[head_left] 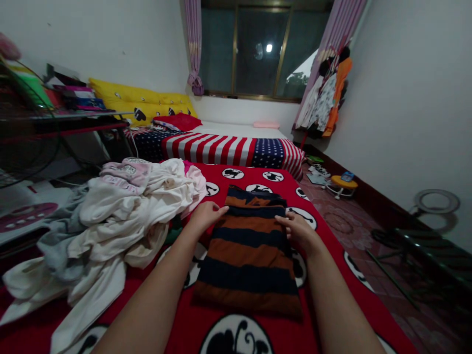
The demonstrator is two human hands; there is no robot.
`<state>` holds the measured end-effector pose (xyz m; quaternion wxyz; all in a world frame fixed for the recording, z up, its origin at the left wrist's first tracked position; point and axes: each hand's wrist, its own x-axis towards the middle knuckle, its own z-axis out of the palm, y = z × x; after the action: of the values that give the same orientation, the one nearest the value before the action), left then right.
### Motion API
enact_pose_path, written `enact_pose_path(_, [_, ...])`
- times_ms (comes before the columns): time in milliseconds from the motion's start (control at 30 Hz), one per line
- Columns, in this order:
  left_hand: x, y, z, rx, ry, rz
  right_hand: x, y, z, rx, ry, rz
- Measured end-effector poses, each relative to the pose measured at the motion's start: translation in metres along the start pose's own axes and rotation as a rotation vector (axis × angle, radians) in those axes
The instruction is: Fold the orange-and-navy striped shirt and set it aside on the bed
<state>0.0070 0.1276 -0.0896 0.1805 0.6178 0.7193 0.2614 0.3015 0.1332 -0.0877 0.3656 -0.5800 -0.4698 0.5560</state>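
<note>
A brown and navy striped shirt (252,250) lies folded into a rough rectangle on the red blanket (236,171) with white round prints. My left hand (211,213) pinches the shirt's far left side, thumb and fingers closed at the fold. Across from it, my right hand (298,230) grips the right edge between thumb and fingers. Beyond both hands, a bunched dark and brown part of the shirt lies against the fold. To the left of my left arm is a loose heap of white, grey and pink clothes (121,211).
A second bed with a stars-and-stripes cover (217,150) stands beyond, by the window. At left is a cluttered desk (73,120). On the right floor are a yellow stool (342,182) and a dark slatted bench (435,250). Clothes hang on a rack (324,98).
</note>
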Motion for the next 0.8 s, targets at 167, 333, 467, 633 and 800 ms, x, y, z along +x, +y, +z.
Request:
enact_pose_path(167, [0.006,-0.005,0.020,-0.316,0.028,0.111,0.001,-0.003,-0.001,-0.124,-0.047,-0.084])
enact_pose_path(333, [0.004,0.003,0.019,-0.526,0.048,0.179,-0.004,-0.009,-0.002,-0.053,-0.157,-0.135])
enact_pose_path(467, [0.000,0.013,0.020,-0.945,-0.154,0.057,-0.008,-0.015,0.000,-0.069,-0.279,-0.170])
enact_pose_path(633, [0.036,0.039,0.016,-1.284,-0.163,-0.023,0.006,-0.018,0.011,0.333,0.037,-0.407])
enact_pose_path(800, [0.062,0.045,0.027,-1.230,-0.124,-0.094,0.020,-0.004,0.017,0.326,0.214,-0.276])
